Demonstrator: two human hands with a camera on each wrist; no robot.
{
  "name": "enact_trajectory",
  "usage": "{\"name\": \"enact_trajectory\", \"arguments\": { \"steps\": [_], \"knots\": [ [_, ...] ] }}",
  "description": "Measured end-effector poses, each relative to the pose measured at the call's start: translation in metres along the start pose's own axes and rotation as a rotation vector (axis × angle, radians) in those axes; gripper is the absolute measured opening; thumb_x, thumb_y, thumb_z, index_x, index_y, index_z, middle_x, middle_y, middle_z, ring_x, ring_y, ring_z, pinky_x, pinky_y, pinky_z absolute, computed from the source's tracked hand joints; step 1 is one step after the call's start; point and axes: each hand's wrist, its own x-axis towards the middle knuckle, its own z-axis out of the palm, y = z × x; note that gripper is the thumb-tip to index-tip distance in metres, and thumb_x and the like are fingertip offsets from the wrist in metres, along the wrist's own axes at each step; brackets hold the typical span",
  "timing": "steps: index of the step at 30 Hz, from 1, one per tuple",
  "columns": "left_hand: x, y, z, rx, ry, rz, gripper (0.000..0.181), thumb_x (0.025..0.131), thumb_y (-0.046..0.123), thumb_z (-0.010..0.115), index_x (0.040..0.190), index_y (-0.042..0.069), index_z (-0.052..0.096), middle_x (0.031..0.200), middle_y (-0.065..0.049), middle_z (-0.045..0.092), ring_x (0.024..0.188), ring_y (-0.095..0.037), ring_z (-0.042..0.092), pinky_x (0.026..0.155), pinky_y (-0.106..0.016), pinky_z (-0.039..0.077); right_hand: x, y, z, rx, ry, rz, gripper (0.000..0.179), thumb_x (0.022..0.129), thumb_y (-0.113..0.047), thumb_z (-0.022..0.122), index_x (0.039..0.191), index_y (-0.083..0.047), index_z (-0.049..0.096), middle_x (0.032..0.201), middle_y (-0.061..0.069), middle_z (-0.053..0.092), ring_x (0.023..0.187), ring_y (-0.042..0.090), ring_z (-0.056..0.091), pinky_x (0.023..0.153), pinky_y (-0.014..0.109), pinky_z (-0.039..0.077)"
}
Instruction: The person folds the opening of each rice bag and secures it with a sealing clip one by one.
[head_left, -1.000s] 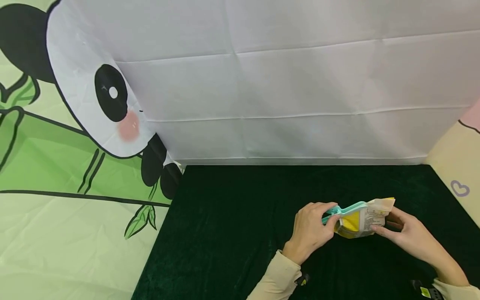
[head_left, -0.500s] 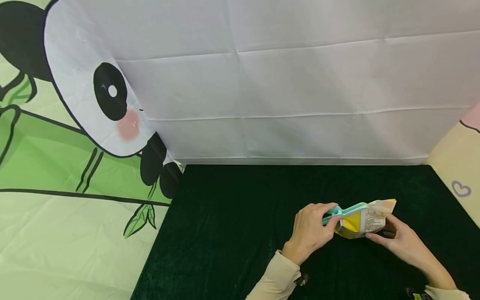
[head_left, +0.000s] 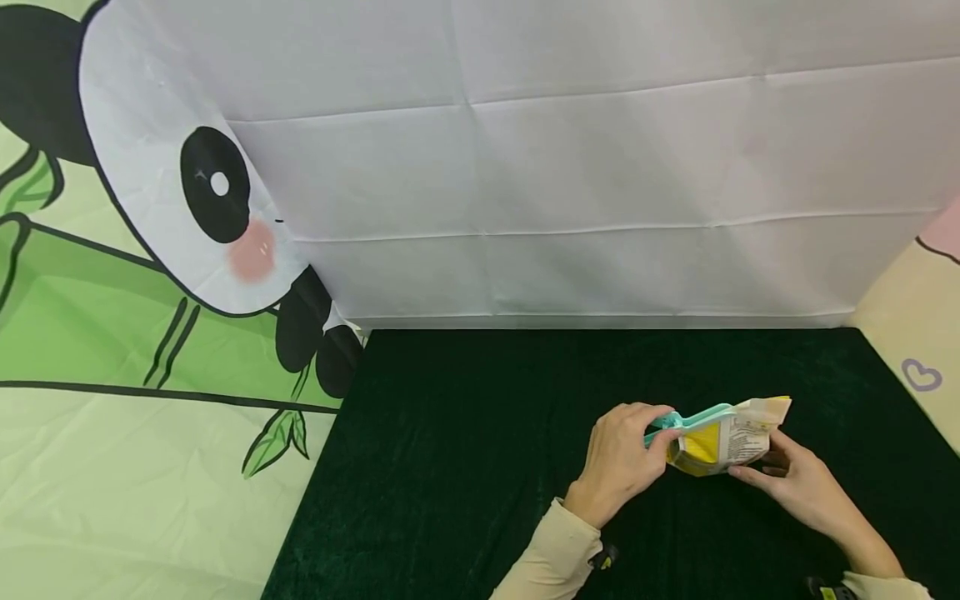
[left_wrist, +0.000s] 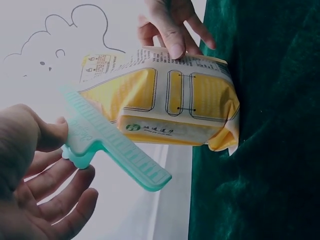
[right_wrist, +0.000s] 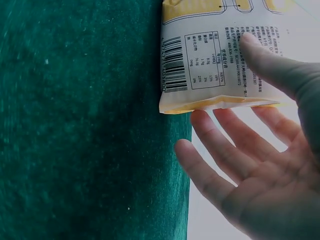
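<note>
A yellow and white printed food bag [head_left: 738, 439] is held above the dark green cloth. A teal bag clip [left_wrist: 117, 142] lies across one end of it. My left hand [head_left: 618, 458] pinches the clip's handle between thumb and index finger; the other fingers curve loosely below, as the left wrist view shows. On the bag's other side, my right hand [head_left: 810, 487] has its thumb on the printed face and its fingertips at the far edge. Printed text and a barcode show on the bag [right_wrist: 200, 60] in the right wrist view. Whether the clip's bars are fully closed I cannot tell.
Dark green cloth [head_left: 480, 467] covers the table. A white fabric sheet [head_left: 585, 167] hangs along the back. At the left is a panda-printed cloth [head_left: 165, 208], and a cream cloth with a heart print [head_left: 900, 325] borders the right.
My right hand has shifted slightly left and down around the bag, its thumb now nearer the bag's lower edge. The left hand, clip and bag have barely moved.
</note>
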Motion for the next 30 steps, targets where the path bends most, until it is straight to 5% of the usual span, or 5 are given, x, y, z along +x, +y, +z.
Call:
{"name": "enact_trajectory", "arguments": {
  "steps": [2, 10, 16, 21, 30],
  "knots": [
    [0.001, 0.001, 0.001, 0.011, 0.018, 0.003, 0.022, 0.106, 0.034, 0.067, 0.122, 0.022, 0.078, 0.115, 0.009, 0.078, 0.09, -0.001, 0.067, 0.078, -0.002, 0.041, 0.0, 0.001, 0.0, -0.006, 0.004, -0.002, 0.066, 0.097, -0.026, 0.08, 0.148, 0.003, 0.048, 0.133, 0.032, 0.064, 0.111, 0.047, 0.07, 0.075, 0.02, 0.056],
    [0.002, 0.005, 0.007, 0.05, 0.085, 0.017, 0.017, 0.103, 0.029, 0.071, 0.115, 0.021, 0.081, 0.108, 0.01, 0.08, 0.079, -0.003, 0.067, 0.072, 0.002, 0.035, -0.001, 0.0, -0.002, 0.001, -0.003, 0.005, 0.065, 0.097, -0.029, 0.08, 0.146, 0.003, 0.05, 0.132, 0.033, 0.064, 0.111, 0.05, 0.069, 0.08, 0.051, 0.063],
    [0.004, 0.007, 0.009, 0.051, 0.116, 0.031, 0.017, 0.102, 0.027, 0.073, 0.115, 0.02, 0.082, 0.094, 0.013, 0.079, 0.065, 0.006, 0.045, 0.064, 0.001, 0.03, 0.0, 0.001, -0.004, 0.002, -0.007, 0.008, 0.067, 0.097, -0.03, 0.08, 0.146, 0.003, 0.049, 0.132, 0.032, 0.065, 0.111, 0.048, 0.07, 0.079, 0.046, 0.064],
    [0.006, 0.007, 0.009, 0.055, 0.13, 0.035, 0.017, 0.101, 0.026, 0.074, 0.115, 0.021, 0.082, 0.067, 0.015, 0.059, 0.056, 0.007, 0.03, 0.053, -0.004, 0.026, 0.001, 0.0, -0.004, -0.005, 0.003, 0.006, 0.067, 0.097, -0.028, 0.081, 0.146, 0.004, 0.049, 0.132, 0.032, 0.065, 0.109, 0.046, 0.071, 0.077, 0.039, 0.064],
    [0.012, 0.012, 0.005, 0.058, 0.138, 0.056, 0.018, 0.101, 0.025, 0.074, 0.116, 0.02, 0.083, 0.077, 0.012, 0.073, 0.052, 0.006, 0.03, 0.05, -0.005, 0.026, 0.004, -0.003, -0.005, 0.003, 0.014, -0.005, 0.065, 0.096, -0.024, 0.082, 0.145, 0.004, 0.05, 0.131, 0.031, 0.065, 0.11, 0.047, 0.071, 0.079, 0.045, 0.064]
  ]
}}
